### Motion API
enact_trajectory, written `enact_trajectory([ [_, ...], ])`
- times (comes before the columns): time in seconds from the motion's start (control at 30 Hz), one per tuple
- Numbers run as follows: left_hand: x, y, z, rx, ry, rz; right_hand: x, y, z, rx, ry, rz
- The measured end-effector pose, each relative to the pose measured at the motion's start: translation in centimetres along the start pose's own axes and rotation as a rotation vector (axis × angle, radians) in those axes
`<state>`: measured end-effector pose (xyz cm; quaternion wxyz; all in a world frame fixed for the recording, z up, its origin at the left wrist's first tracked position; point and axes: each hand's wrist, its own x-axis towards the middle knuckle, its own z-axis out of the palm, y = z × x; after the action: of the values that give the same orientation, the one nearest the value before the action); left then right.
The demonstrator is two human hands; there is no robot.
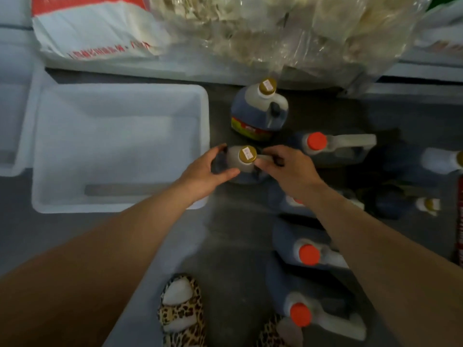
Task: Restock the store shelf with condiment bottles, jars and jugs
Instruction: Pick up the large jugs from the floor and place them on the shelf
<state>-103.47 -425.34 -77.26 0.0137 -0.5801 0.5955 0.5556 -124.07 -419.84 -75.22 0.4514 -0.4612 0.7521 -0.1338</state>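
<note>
Both hands (250,166) gripping gold-capped dark jug (244,162), upright on floor (238,234)

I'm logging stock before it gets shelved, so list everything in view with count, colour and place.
gold-capped jugs: four, dark; two centre, two right edge
red-capped jugs: at least three, dark; down the right
white tub: one, left on the floor
white sack: one, red print; top left
clear bags: pale contents; top
leopard-print slippers: two; bottom
left hand: on centre jug's side
right hand: at its handle
</note>
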Motion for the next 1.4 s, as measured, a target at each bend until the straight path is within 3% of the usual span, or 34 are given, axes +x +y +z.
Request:
enact_trajectory([
  [0.23, 2.4, -0.2, 0.4, -0.042, -0.049, 0.034, 2.0, 1.6, -0.8, -0.006, -0.130, -0.073],
  [0.57, 4.1, 1.2, 0.1, -0.016, -0.003, 0.103, 4.0, 1.9, -0.3, 0.216, -0.033, -0.114],
  [0.83, 2.7, 2.8, -1.2, -0.115, -0.016, -0.025, 3.6, -1.0, -1.4, 0.181, 0.013, -0.056],
  [1.07, -4.2, 9.0, -4.8, -0.218, 0.036, -0.042, -1.7, -8.0, -6.1, 0.136, 0.080, 0.021],
  [1.4, -18.2, 25.6, -13.7, -0.244, 0.129, 0.057, -13.3, -23.5, -19.9, 0.189, 0.251, 0.007],
])
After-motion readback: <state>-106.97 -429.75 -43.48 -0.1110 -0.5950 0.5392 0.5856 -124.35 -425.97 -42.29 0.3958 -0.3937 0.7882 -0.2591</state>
